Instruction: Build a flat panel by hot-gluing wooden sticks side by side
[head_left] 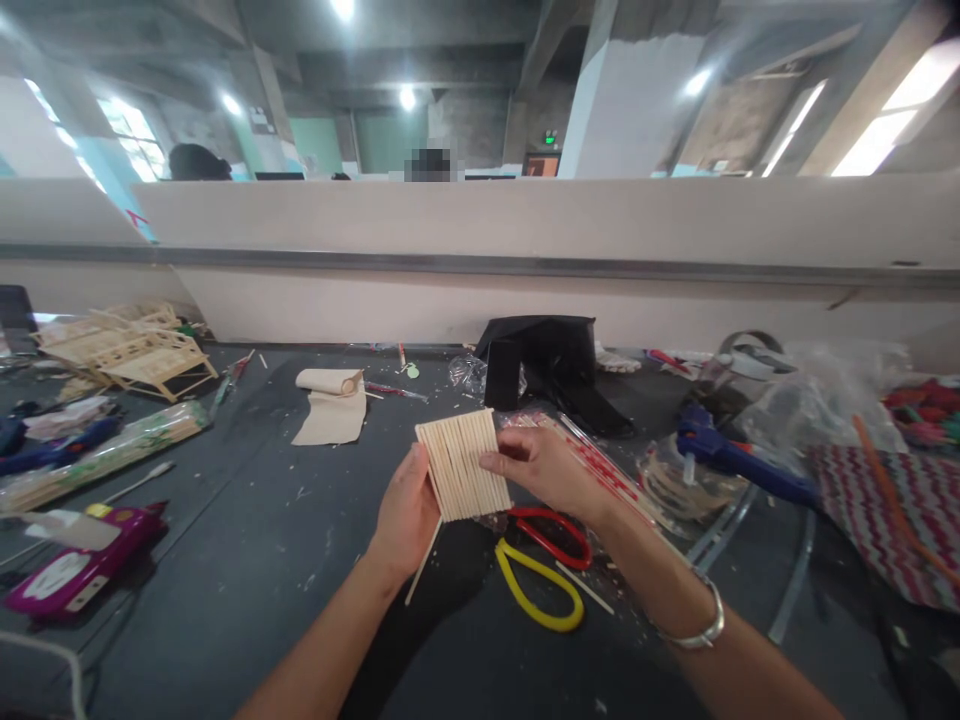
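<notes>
The stick panel [461, 465] is held up over the middle of the tabletop [247, 520], between two hands. The left hand [401, 505] clamps its left edge; the right hand's [547, 465] thumb and fingers pinch its right edge. Squeezing from both sides could bow the panel or pop sticks loose if the joints are weak. Lowered straight down, a corner could catch on the scissors [541, 567] or the loose stick [424, 562] below the left hand. Toward the tabletop's left edge there is more room, short of the purple tool [90, 565]; the blue glue gun [750, 462] crowds the right.
</notes>
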